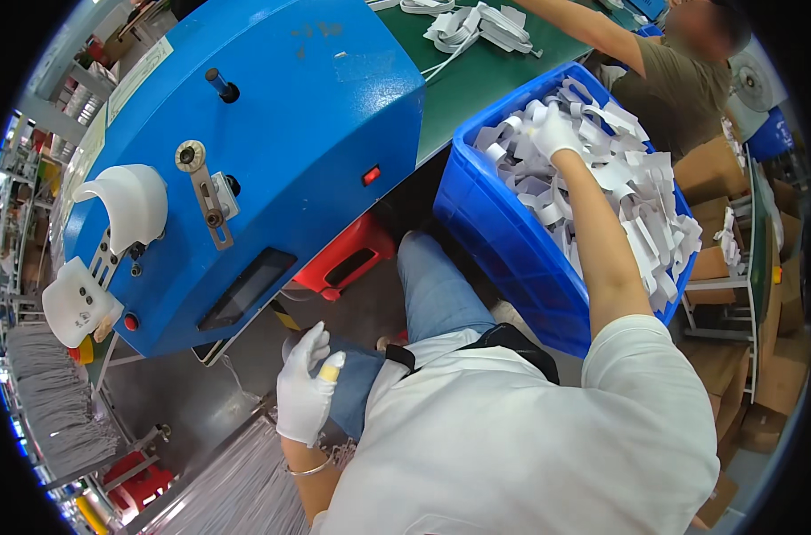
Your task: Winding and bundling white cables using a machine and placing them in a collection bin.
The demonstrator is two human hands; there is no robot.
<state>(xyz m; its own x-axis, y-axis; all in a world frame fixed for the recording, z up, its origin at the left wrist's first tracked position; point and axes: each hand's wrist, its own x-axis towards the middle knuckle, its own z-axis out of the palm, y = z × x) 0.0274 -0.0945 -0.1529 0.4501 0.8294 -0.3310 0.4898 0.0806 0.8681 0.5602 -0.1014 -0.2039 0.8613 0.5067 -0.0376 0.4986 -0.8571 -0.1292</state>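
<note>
Your right hand, gloved in white, reaches into the blue plastic crate at your right side, its fingers curled down among the heap of white strips that fills it; whether they grip a strip cannot be told; your left hand, also gloved, rests with fingers loosely open and holding nothing, against your knee beside the blue machine; a red stool stands beneath the machine; beyond the crate another person's arm stretches over the green surface, where more white strips lie.
</note>
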